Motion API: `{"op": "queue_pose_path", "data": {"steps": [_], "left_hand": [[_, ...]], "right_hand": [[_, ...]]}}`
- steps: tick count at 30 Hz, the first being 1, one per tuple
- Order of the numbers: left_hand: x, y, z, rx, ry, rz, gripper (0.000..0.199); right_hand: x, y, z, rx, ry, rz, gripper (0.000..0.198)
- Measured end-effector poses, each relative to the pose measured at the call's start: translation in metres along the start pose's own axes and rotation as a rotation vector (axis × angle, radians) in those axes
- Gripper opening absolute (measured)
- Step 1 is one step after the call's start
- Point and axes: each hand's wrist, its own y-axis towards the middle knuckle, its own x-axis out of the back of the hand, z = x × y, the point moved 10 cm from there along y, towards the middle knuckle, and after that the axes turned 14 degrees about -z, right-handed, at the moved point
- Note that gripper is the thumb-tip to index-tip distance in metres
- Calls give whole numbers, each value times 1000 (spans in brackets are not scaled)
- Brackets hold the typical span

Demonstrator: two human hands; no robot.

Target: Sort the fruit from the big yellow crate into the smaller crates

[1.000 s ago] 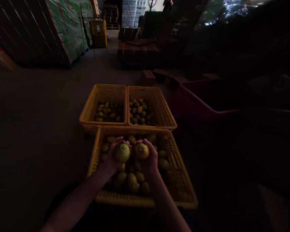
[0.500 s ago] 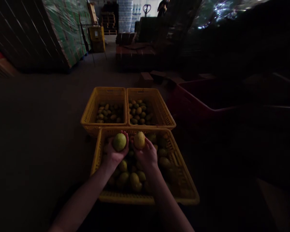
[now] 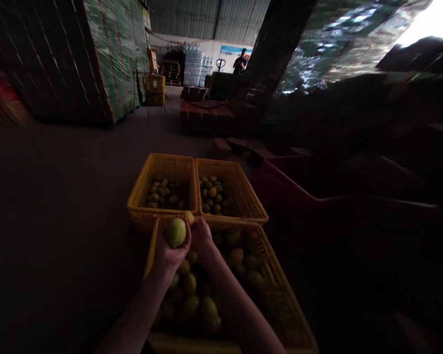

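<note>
My left hand [image 3: 174,254] is cupped round a large, round green fruit [image 3: 175,232], held above the near yellow crate [image 3: 280,280]. Close beside it, my right hand [image 3: 202,236] grips a smaller yellow fruit [image 3: 188,217] that shows past its fingers, near the crate's far rim. Below both forearms, many yellow-green oval fruits [image 3: 190,305] lie in the near crate. The dim light hides their exact kind. Beyond stand two more yellow crates, a left one [image 3: 137,189] and a right one [image 3: 249,191], each with smaller-looking fruit inside.
A dark red bin [image 3: 288,179] stands to the right of the crates. Wrapped green stacks [image 3: 110,59] rise at the left, with a yellow box [image 3: 155,88] beside them. Flat cartons [image 3: 206,110] lie ahead. A person [image 3: 240,63] stands far back.
My right hand has moved left and forward with the yellow fruit, beside my left hand. The left hand still holds the green fruit. The camera has tilted up, showing more of the background.
</note>
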Motion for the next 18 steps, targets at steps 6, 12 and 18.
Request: {"op": "queue_pose_path", "data": {"steps": [6,12,18], "left_hand": [[2,6,-1,-14,45,31,33],[35,35,24,-106,246,-88,32],[130,66,73,8,603,-438,31]], "right_hand": [[0,2,51,2,54,33,19],[101,-31,76,169,132,-56,7],[155,-52,136,279,298,-156,1]]}}
